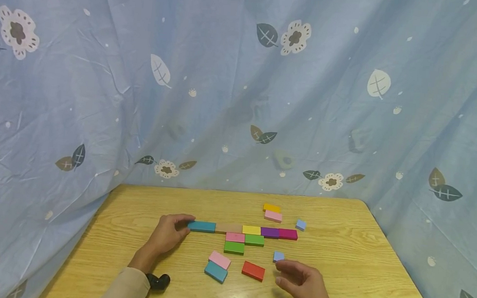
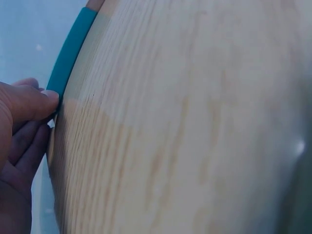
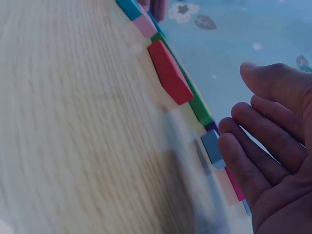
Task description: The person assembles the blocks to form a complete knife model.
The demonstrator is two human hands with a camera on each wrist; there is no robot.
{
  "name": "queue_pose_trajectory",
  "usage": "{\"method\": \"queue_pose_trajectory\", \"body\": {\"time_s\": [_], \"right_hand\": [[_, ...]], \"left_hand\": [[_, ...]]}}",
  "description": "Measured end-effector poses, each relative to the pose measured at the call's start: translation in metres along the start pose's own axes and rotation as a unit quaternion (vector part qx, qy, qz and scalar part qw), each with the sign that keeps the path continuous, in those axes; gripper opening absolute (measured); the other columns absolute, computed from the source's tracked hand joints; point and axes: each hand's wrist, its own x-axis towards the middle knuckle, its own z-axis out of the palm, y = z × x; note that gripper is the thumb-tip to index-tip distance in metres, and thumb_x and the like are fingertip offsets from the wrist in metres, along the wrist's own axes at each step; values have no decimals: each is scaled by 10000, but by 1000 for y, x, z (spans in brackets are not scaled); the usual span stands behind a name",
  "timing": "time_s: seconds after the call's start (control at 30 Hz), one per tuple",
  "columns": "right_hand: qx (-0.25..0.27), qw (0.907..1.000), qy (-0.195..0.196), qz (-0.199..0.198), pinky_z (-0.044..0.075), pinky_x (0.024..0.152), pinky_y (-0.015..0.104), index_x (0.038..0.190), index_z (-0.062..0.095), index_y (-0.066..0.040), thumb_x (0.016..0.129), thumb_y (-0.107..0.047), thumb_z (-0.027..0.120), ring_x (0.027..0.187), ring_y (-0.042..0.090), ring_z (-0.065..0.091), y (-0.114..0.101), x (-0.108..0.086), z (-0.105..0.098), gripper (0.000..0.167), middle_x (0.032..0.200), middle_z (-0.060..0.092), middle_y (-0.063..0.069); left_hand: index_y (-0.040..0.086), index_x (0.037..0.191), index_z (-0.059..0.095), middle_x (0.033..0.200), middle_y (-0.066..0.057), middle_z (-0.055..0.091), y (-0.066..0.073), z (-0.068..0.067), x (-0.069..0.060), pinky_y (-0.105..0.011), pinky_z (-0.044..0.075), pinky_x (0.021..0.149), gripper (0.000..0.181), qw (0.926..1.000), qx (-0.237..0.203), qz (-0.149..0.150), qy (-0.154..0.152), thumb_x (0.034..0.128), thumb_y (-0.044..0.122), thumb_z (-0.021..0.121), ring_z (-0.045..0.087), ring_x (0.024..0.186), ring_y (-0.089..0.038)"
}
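Note:
A row of flat blocks lies across the table: a teal block point(image 1: 202, 226), a bare-wood block point(image 1: 228, 229), a yellow block point(image 1: 251, 230), a purple block point(image 1: 270, 232) and a magenta block point(image 1: 288, 234). My left hand point(image 1: 168, 233) pinches the teal block's left end between thumb and fingers; the left wrist view shows the thumb against its edge. My right hand point(image 1: 304, 283) hovers with loosely bent fingers, holding nothing. Closest to it is a small light-blue block point(image 1: 278, 256), with a red block point(image 1: 253, 271) to its left.
Below the row sit a pink block point(image 1: 235, 237) and two green blocks point(image 1: 254, 240). Nearer me, another pink block point(image 1: 220, 260) touches a second teal block point(image 1: 216, 271). Behind the row are an orange block point(image 1: 271, 208), a pink one and a light-blue one point(image 1: 301, 225). A patterned curtain point(image 1: 209, 94) surrounds the table.

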Motion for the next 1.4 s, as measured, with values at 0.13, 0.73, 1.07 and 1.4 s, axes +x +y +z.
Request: {"method": "queue_pose_trajectory", "body": {"time_s": [0.13, 0.73, 1.07, 1.4], "right_hand": [[111, 9997, -137, -153, 630, 972, 197, 1329, 735, 22, 962, -149, 852, 1195, 220, 781, 0, 2, 7, 421, 1334, 753, 244], [-1167, 9917, 185, -507, 602, 1054, 257, 1243, 814, -155, 897, -238, 918, 1193, 132, 755, 3, 11, 41, 370, 1227, 825, -42], [-1791, 9813, 357, -609, 610, 1087, 352, 1212, 828, -185, 898, -147, 894, 1220, 160, 747, 3, 13, 48, 323, 1185, 822, -122], [-1796, 9801, 396, -742, 631, 1033, 308, 1189, 831, -184, 904, -131, 895, 1182, 161, 765, 1, 12, 47, 297, 1170, 829, -89]], "left_hand": [[114, 1297, 808, 1330, -90, 788, -1, 0, 0, -595, 540, 1167, 386, 10000, 8, 42, -12, 939, -30, 809, 672, 1373, -387], [130, 1301, 805, 1345, -84, 780, -1, 0, 1, -587, 527, 1188, 382, 10000, -27, 62, -42, 954, -29, 797, 662, 1387, -377], [113, 1305, 803, 1342, -84, 782, -2, 0, 1, -586, 528, 1187, 380, 10000, -54, 32, -48, 954, -33, 789, 663, 1386, -377], [117, 1299, 807, 1336, -81, 785, -2, 0, 1, -583, 535, 1180, 379, 10000, -52, 53, -20, 952, -34, 790, 669, 1379, -375]]}}
